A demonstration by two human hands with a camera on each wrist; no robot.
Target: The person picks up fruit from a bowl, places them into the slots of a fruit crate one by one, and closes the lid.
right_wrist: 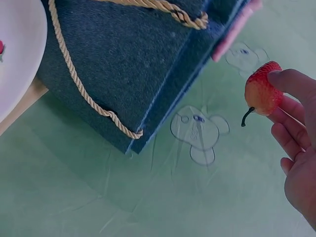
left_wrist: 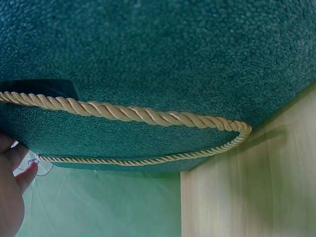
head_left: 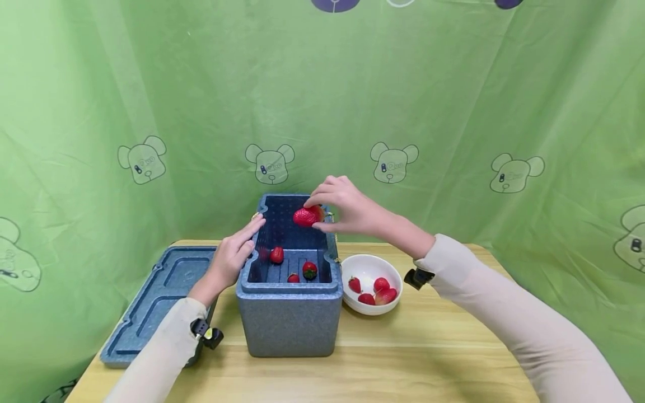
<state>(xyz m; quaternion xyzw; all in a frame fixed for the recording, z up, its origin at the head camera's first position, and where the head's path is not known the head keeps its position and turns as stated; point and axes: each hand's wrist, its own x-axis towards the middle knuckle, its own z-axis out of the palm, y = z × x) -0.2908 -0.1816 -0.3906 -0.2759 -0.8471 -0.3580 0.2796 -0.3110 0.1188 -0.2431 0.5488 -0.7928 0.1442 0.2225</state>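
A large red strawberry (head_left: 306, 216), paler near its stem, is pinched between the thumb and fingers of my right hand (head_left: 347, 207), above the far right part of a blue-grey foam box (head_left: 289, 324). The right wrist view shows the same strawberry (right_wrist: 264, 89) with a dark stem. On the left rim of the box rests my left hand (head_left: 232, 257), fingers stretched out. Inside the box lie a red strawberry (head_left: 276, 255), another with green leaves (head_left: 309, 270) and a small one (head_left: 293, 277) partly hidden by the front wall.
A white bowl (head_left: 347, 296) with several strawberries stands right of the box. To the left lies the box's lid (head_left: 161, 308), partly under the left forearm. Twisted rope handles (left_wrist: 148, 116) hang at the box's sides. A green curtain (head_left: 322, 101) hangs behind the wooden table (head_left: 413, 358).
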